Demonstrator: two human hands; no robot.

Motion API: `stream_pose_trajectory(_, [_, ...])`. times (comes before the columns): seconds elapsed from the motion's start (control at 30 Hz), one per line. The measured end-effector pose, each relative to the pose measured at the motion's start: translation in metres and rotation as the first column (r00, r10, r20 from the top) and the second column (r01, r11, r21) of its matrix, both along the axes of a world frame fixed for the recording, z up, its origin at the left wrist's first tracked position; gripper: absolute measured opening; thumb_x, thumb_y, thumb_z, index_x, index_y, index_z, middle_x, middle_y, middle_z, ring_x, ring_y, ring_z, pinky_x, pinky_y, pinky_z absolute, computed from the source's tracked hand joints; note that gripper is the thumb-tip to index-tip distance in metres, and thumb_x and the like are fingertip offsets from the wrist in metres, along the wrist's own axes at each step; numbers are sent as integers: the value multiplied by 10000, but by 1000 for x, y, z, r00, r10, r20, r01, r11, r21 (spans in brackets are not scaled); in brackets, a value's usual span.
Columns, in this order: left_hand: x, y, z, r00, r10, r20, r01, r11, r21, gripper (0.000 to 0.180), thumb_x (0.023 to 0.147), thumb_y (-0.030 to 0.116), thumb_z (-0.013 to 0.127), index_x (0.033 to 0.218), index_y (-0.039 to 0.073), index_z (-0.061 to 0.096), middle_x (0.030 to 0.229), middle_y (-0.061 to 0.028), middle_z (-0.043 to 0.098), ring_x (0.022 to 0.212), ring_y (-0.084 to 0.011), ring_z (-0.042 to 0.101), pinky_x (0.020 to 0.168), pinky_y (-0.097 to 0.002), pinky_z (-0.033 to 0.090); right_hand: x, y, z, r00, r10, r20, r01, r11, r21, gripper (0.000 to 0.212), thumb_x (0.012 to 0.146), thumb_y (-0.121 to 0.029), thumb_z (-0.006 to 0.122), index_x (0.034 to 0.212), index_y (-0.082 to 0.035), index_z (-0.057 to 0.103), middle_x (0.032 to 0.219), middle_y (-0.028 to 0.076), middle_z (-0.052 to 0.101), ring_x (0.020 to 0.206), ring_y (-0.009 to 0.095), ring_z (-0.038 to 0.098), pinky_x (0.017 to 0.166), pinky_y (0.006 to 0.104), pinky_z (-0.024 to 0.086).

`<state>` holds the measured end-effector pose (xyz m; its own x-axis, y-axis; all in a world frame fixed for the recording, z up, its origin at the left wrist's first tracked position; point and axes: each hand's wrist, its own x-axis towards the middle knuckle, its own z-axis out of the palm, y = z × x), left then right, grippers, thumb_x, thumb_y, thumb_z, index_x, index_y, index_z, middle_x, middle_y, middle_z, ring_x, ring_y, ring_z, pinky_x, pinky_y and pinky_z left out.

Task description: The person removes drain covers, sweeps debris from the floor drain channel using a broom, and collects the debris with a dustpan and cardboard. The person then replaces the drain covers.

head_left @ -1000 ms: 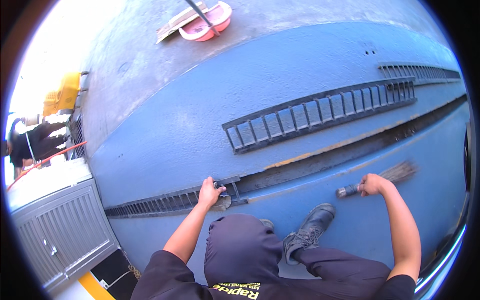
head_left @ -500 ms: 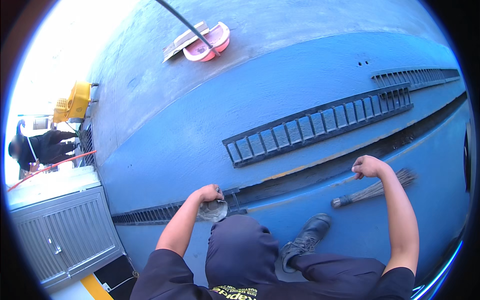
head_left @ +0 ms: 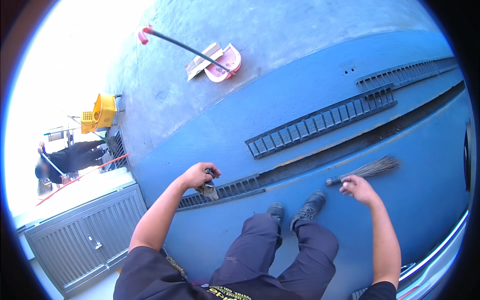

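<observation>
1 hand broom (head_left: 367, 170) just beyond right grip (head_left: 356, 189)

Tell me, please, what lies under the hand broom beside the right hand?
The hand broom lies flat on the blue painted floor, beside the open drain channel. The right hand touches its handle. Anything beneath the bristles is hidden.

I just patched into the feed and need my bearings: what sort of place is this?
Most likely an outdoor paved yard with a drainage channel being cleaned. The floor is blue-painted concrete, a lifted drain grate lies beside the open channel, and a yellow mop bucket stands farther off in bright daylight.
</observation>
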<state>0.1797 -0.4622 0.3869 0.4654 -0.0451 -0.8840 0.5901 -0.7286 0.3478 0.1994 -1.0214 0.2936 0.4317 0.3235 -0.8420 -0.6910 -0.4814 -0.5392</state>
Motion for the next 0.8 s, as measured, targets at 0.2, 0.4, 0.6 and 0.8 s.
stream_pose_trajectory(0.2, [-31,9,110,997,-64,37,58,987,149,243,816,122,629,1048,74,681,889,-77,706,840,-206,663,783,-339,510,-106,-101,107,978,29,-208,-119,892,-436,291,877,-130,631,1112,41,613,845,108,695,700,174,654,662,321,534])
stream_pose_trajectory(0.4, [-1,65,152,984,170,51,-178,945,275,232,835,191,638,1013,47,675,801,-78,704,773,-186,666,737,-331,513,-63,-108,195,917,-233,-324,11,826,-563,296,900,-131,594,1153,21,593,884,119,694,685,180,654,610,311,511])
stream_pose_trajectory(0.6, [97,137,91,954,297,38,-296,917,267,265,870,256,637,988,21,679,754,-77,702,733,-170,656,716,-321,506,90,19,163,971,-210,-117,132,871,-473,304,929,-165,571,1195,-20,577,894,100,691,704,148,635,616,298,490])
stream_pose_trajectory(0.8, [269,200,-67,838,526,145,-544,827,142,307,877,265,621,1066,27,660,858,-67,687,751,-187,647,665,-337,510,289,297,124,882,-426,-199,401,903,-154,452,994,-274,490,1404,-109,395,1003,126,689,822,157,647,739,288,496])
